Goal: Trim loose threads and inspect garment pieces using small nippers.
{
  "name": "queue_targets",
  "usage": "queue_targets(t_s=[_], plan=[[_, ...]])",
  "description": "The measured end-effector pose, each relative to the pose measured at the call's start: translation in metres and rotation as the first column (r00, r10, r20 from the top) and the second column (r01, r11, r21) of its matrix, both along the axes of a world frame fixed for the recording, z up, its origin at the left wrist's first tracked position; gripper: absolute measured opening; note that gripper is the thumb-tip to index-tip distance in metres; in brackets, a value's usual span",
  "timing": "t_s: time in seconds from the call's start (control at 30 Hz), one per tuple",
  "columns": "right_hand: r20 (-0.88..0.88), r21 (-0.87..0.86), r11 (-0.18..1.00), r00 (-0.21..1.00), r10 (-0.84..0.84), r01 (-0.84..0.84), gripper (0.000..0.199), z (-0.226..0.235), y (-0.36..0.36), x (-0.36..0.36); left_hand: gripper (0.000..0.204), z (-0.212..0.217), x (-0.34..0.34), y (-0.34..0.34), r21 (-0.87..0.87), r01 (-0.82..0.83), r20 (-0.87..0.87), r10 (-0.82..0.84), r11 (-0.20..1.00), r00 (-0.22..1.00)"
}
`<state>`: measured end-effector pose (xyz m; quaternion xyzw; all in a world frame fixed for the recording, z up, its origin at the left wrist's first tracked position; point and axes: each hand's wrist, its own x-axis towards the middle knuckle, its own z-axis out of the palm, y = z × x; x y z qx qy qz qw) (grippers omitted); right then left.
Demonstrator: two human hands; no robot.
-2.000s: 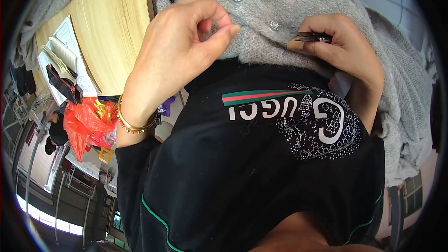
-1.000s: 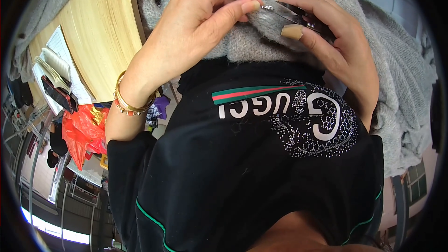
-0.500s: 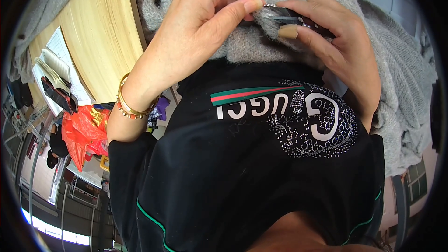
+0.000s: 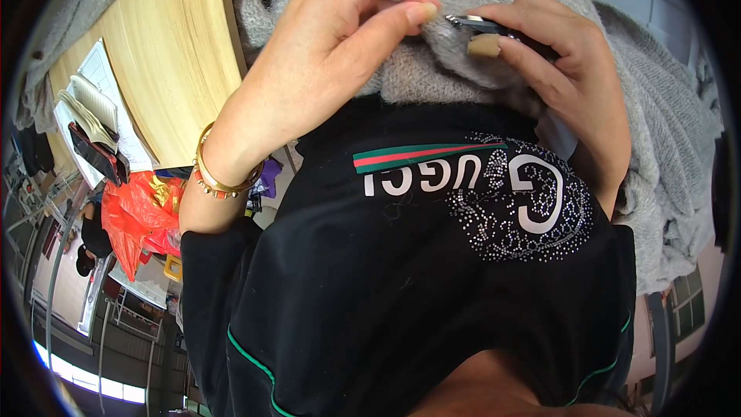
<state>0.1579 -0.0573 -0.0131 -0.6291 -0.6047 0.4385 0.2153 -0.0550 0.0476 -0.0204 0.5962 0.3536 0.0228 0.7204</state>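
The left hand point(image 4: 332, 46) is pinching the grey knit garment point(image 4: 463, 69) beside the right hand point(image 4: 563, 69), which is gripping small dark snips point(image 4: 482, 25) near the wooden table point(image 4: 170, 62) edge.

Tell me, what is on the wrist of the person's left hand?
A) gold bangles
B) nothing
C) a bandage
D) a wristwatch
A: gold bangles circle the wrist of the left hand, which pinches the grey knitted garment beside the right hand.
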Motion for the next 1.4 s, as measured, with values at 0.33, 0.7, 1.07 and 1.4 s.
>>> queue_targets(t_s=[0.33, 0.7, 1.07, 1.4], plan=[[0.028, 0.077, 0.988, 0.99, -0.139, 0.137, 0.031, -0.005, -0.008, 0.023, 0.033, -0.022, -0.048, 0.06, 0.944, 0.303, -0.304, -0.014, 0.127, 0.953], [-0.019, 0.078, 0.952, 0.955, -0.295, 0.295, 0.03, -0.028, -0.024, 0.051, 0.089, -0.038, -0.032, 0.056, 0.711, 0.697, -0.693, 0.081, -0.094, 0.717], [-0.055, 0.223, 0.908, 0.934, -0.352, 0.355, 0.031, -0.034, -0.028, 0.076, 0.094, -0.062, 0.003, 0.047, 0.355, 0.608, -0.71, -0.219, 0.71, 0.67], [-0.272, 0.168, 0.855, 0.857, -0.438, 0.49, 0.033, -0.022, -0.033, 0.079, 0.033, -0.06, 0.008, 0.054, 0.41, 0.303, -0.284, -0.195, 0.86, 0.939]])
